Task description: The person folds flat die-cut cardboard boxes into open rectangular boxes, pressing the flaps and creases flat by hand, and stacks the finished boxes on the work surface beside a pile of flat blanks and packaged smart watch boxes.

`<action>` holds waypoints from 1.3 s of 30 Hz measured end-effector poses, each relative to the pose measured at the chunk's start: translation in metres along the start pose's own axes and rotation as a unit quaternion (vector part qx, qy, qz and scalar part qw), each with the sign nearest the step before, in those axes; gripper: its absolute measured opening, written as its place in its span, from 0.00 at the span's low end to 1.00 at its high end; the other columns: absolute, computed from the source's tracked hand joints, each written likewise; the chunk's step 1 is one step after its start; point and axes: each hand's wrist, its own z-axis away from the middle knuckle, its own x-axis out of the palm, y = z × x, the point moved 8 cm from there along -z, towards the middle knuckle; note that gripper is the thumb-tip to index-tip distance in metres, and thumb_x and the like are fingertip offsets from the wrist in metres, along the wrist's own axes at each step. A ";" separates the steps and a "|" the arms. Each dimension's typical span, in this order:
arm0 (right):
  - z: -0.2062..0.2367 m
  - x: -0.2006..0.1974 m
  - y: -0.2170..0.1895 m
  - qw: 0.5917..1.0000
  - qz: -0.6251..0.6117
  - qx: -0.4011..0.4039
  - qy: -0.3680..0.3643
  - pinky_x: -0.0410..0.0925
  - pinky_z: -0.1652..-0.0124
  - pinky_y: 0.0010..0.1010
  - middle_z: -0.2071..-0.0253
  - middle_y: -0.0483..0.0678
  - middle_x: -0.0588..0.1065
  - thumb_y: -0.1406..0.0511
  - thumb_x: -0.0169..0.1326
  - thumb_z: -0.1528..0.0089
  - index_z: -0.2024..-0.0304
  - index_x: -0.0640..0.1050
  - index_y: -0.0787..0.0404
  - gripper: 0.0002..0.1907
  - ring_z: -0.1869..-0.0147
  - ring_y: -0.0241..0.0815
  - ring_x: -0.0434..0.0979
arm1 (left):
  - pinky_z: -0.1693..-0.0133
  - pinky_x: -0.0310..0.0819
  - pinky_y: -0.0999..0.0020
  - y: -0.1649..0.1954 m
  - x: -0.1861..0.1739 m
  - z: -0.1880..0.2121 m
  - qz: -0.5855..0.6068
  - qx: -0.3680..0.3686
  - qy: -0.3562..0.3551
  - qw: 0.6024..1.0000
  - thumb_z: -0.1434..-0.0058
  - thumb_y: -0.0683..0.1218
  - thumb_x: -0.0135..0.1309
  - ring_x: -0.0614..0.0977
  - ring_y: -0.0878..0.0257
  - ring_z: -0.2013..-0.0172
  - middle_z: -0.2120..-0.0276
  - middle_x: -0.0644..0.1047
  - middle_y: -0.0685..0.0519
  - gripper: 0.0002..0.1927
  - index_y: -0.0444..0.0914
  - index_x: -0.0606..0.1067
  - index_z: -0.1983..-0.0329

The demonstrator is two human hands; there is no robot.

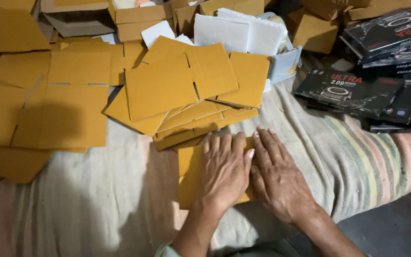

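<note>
- The flat cardboard piece lies on the striped cloth, under my palms.
- My left hand and right hand press it flat, fingers spread (thumbs touching).
- More cardboard blanks lie just beyond; black boxes sit right.

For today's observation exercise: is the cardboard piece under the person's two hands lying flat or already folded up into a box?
Flat. The cardboard piece lies on the cloth with left hand and right hand pressed palm-down on it; no walls stand up.
</note>
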 end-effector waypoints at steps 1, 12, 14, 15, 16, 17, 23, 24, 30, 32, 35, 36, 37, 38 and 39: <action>0.001 -0.001 -0.001 1.000 -0.009 -0.006 -0.001 0.49 0.29 0.47 0.28 0.70 0.54 0.62 0.46 0.37 0.31 0.58 0.76 0.35 0.23 0.66 0.51 | 0.38 0.55 0.41 -0.007 0.002 0.001 0.016 -0.024 -0.022 0.999 0.30 0.53 0.44 0.72 0.42 0.46 0.53 0.73 0.39 0.21 0.34 0.71 0.43; 0.000 0.004 0.009 0.994 -0.102 0.028 -0.027 0.54 0.33 0.46 0.26 0.68 0.50 0.64 0.46 0.37 0.30 0.55 0.74 0.36 0.24 0.68 0.52 | 0.33 0.49 0.39 -0.102 -0.007 0.019 -0.142 -0.201 -0.130 0.960 0.30 0.55 0.39 0.73 0.44 0.47 0.57 0.75 0.41 0.20 0.35 0.72 0.55; 0.000 0.002 0.007 0.994 -0.109 0.017 -0.018 0.55 0.33 0.46 0.25 0.68 0.50 0.64 0.46 0.37 0.30 0.55 0.75 0.36 0.24 0.68 0.52 | 0.39 0.51 0.40 -0.079 0.004 0.009 -0.068 -0.182 -0.121 0.973 0.31 0.56 0.41 0.72 0.42 0.47 0.55 0.74 0.37 0.21 0.34 0.73 0.55; 0.000 0.002 0.007 0.994 -0.106 0.021 -0.017 0.55 0.33 0.46 0.26 0.68 0.50 0.64 0.46 0.37 0.30 0.56 0.75 0.36 0.24 0.68 0.52 | 0.42 0.53 0.41 -0.065 0.010 0.003 -0.032 -0.171 -0.115 0.978 0.32 0.56 0.42 0.72 0.41 0.47 0.54 0.73 0.36 0.21 0.33 0.73 0.55; 0.001 0.002 0.007 0.994 -0.102 0.023 -0.017 0.55 0.33 0.46 0.26 0.68 0.49 0.64 0.47 0.37 0.30 0.56 0.75 0.36 0.24 0.67 0.52 | 0.39 0.46 0.36 -0.046 0.010 -0.004 -0.037 -0.118 -0.086 0.989 0.31 0.56 0.41 0.73 0.42 0.48 0.55 0.75 0.36 0.22 0.32 0.73 0.54; 0.001 0.003 0.007 0.995 -0.099 0.025 -0.019 0.55 0.33 0.46 0.26 0.68 0.49 0.64 0.47 0.38 0.31 0.56 0.75 0.35 0.24 0.67 0.52 | 0.35 0.39 0.31 -0.026 0.010 -0.008 -0.042 -0.065 -0.058 0.995 0.30 0.56 0.41 0.74 0.42 0.49 0.55 0.76 0.37 0.22 0.32 0.73 0.54; 0.002 0.006 0.003 0.991 -0.129 0.038 -0.015 0.58 0.34 0.44 0.24 0.68 0.48 0.66 0.47 0.38 0.31 0.55 0.76 0.36 0.23 0.65 0.53 | 0.35 0.51 0.40 -0.010 0.015 -0.006 0.022 -0.049 -0.054 0.997 0.28 0.53 0.39 0.73 0.45 0.46 0.54 0.75 0.39 0.17 0.35 0.71 0.52; 0.003 0.007 0.002 0.990 -0.131 0.040 -0.025 0.58 0.34 0.44 0.24 0.67 0.48 0.66 0.46 0.38 0.30 0.55 0.75 0.36 0.24 0.65 0.53 | 0.37 0.51 0.40 -0.013 0.002 -0.003 0.008 -0.031 0.003 0.999 0.28 0.53 0.40 0.73 0.45 0.47 0.53 0.75 0.38 0.17 0.35 0.71 0.52; -0.001 0.007 0.000 0.996 -0.074 0.032 -0.027 0.52 0.32 0.46 0.25 0.65 0.49 0.65 0.46 0.39 0.29 0.55 0.72 0.37 0.23 0.64 0.50 | 0.39 0.51 0.36 -0.090 -0.015 0.026 -0.051 -0.175 -0.105 0.978 0.31 0.56 0.39 0.70 0.40 0.45 0.53 0.73 0.40 0.18 0.38 0.71 0.55; -0.003 0.003 -0.006 1.000 -0.011 0.006 -0.011 0.47 0.30 0.49 0.26 0.64 0.52 0.63 0.47 0.39 0.30 0.57 0.71 0.37 0.22 0.64 0.49 | 0.37 0.49 0.35 -0.093 -0.029 0.028 -0.087 -0.166 -0.047 0.981 0.32 0.56 0.40 0.71 0.41 0.44 0.54 0.73 0.40 0.17 0.39 0.71 0.58; -0.006 0.000 -0.017 0.994 0.104 -0.018 0.011 0.40 0.30 0.55 0.29 0.65 0.56 0.58 0.46 0.39 0.32 0.60 0.70 0.35 0.23 0.66 0.48 | 0.33 0.36 0.30 -0.085 -0.012 0.027 -0.091 -0.183 -0.125 0.971 0.32 0.56 0.39 0.71 0.44 0.45 0.51 0.73 0.41 0.18 0.39 0.71 0.52; -0.007 0.000 -0.023 0.992 0.116 -0.033 0.019 0.40 0.30 0.56 0.30 0.65 0.57 0.57 0.45 0.39 0.33 0.60 0.70 0.35 0.23 0.66 0.48 | 0.33 0.35 0.29 -0.072 -0.012 0.024 -0.076 -0.152 -0.099 0.980 0.31 0.56 0.39 0.71 0.44 0.45 0.52 0.73 0.40 0.19 0.37 0.71 0.50; -0.008 0.001 -0.030 0.990 0.129 -0.048 0.026 0.39 0.30 0.57 0.31 0.66 0.58 0.56 0.45 0.39 0.33 0.61 0.70 0.35 0.23 0.66 0.48 | 0.34 0.34 0.28 -0.058 -0.012 0.021 -0.062 -0.122 -0.072 0.988 0.30 0.55 0.40 0.71 0.43 0.45 0.52 0.74 0.39 0.21 0.34 0.70 0.49; -0.009 0.002 -0.036 0.987 0.142 -0.063 0.032 0.39 0.29 0.58 0.31 0.66 0.59 0.56 0.45 0.39 0.34 0.61 0.70 0.35 0.24 0.65 0.49 | 0.34 0.34 0.28 -0.046 -0.015 0.018 -0.047 -0.091 -0.046 0.994 0.30 0.55 0.40 0.72 0.43 0.46 0.53 0.74 0.39 0.23 0.32 0.70 0.47; -0.011 0.007 -0.039 0.987 0.147 -0.067 0.012 0.39 0.29 0.57 0.31 0.66 0.59 0.56 0.45 0.38 0.34 0.61 0.70 0.35 0.23 0.65 0.49 | 0.33 0.34 0.30 -0.043 -0.012 0.017 -0.028 -0.088 -0.061 0.994 0.30 0.55 0.40 0.72 0.44 0.45 0.52 0.74 0.39 0.22 0.33 0.70 0.46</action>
